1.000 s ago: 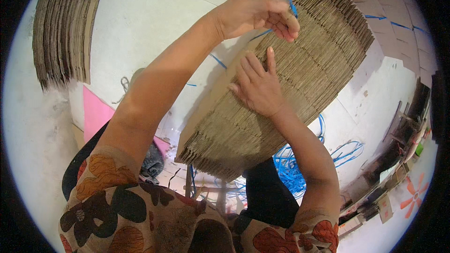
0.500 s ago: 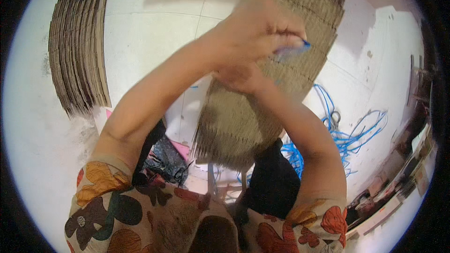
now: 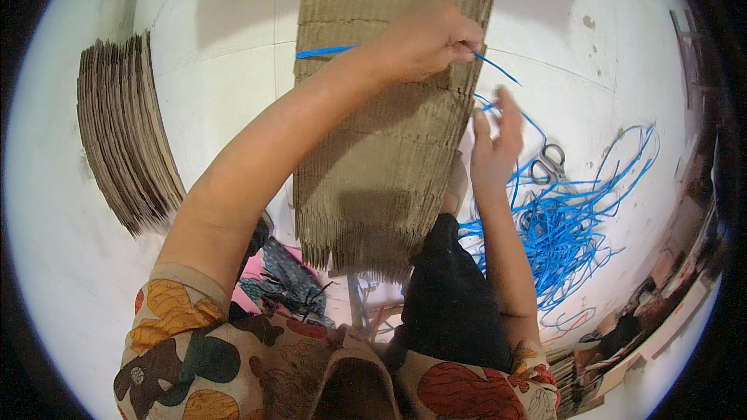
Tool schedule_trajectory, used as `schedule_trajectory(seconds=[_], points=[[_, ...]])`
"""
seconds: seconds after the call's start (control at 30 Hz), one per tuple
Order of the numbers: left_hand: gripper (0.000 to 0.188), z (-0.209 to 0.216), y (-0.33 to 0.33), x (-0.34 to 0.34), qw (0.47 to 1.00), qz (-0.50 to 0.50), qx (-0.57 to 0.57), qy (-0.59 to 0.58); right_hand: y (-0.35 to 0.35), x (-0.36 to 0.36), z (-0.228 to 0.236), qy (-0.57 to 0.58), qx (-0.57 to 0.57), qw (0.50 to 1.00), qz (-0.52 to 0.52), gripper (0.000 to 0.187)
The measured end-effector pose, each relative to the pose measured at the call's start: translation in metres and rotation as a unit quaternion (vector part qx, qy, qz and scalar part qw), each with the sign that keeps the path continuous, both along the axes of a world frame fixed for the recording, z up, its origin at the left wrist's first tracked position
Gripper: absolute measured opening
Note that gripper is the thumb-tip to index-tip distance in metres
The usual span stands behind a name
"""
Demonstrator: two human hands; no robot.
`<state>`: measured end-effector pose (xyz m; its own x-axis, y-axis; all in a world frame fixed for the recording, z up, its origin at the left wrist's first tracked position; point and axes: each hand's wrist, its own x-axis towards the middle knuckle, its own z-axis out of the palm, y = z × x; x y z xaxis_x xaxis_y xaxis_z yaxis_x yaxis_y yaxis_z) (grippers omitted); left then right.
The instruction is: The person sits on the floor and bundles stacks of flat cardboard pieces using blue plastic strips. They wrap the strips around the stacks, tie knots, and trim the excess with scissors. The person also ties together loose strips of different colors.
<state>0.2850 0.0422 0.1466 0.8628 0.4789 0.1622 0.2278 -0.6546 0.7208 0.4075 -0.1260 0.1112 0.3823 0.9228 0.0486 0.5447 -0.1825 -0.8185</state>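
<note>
A long, ridged stack of brown cardboard sheets [image 3: 389,120] lies above the pale floor [image 3: 226,97], probably heavy and stiff, best gripped along both long sides. Left hand [image 3: 436,40] pinches a flat blue plastic strap [image 3: 325,52], likely slippery, at the stack's right edge; right hand [image 3: 498,144], fingers parted, is just beside.

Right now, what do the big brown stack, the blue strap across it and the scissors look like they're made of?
Brown stack: most likely cardboard, matte, judging by its many thin layered edges.
Blue strap: probably plastic, smooth-looking, as a narrow, evenly coloured band.
Scissors: dark looped handles, perhaps plastic; I can't tell the blade material.
</note>
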Motion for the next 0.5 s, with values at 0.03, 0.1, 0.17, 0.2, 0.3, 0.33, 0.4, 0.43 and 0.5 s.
schedule_trajectory(seconds=[0.03,0.1,0.17,0.2,0.3,0.33,0.4,0.43,0.5], points=[[0.005,-0.009,-0.002,0.007,0.999,-0.017,0.045,-0.019,-0.003,0.003,-0.014,0.097,-0.051,0.994,0.023,0.039],[0.005,-0.028,-0.01,0.015,0.997,-0.007,0.016,-0.069,-0.006,0.001,-0.027,0.153,-0.073,0.984,0.059,0.035],[0.005,-0.047,-0.012,0.017,0.996,-0.021,0.04,-0.072,0.0,-0.013,-0.031,0.068,-0.013,0.994,0.083,0.031],[0.005,-0.055,-0.012,0.014,0.998,-0.022,0.048,-0.021,0.003,-0.007,-0.037,0.154,-0.045,0.983,0.092,0.032],[0.005,-0.067,-0.015,0.013,0.997,-0.014,0.062,0.052,0.011,0.028,-0.061,0.197,-0.073,0.974,0.089,0.032],[0.006,-0.069,-0.017,0.014,0.998,0.0,0.06,0.031,0.011,0.038,-0.072,0.077,-0.038,0.993,0.076,0.031],[0.007,-0.072,-0.018,0.015,0.998,0.015,0.06,0.005,0.013,0.045,-0.083,-0.076,-0.042,0.991,0.099,0.028],[0.008,-0.073,-0.018,0.014,0.998,0.016,0.063,0.001,0.016,0.045,-0.083,-0.106,-0.079,0.982,0.136,0.027],[0.01,-0.074,-0.019,0.015,0.998,0.018,0.062,-0.01,0.019,0.042,-0.097,-0.182,-0.08,0.96,0.2,0.013]])
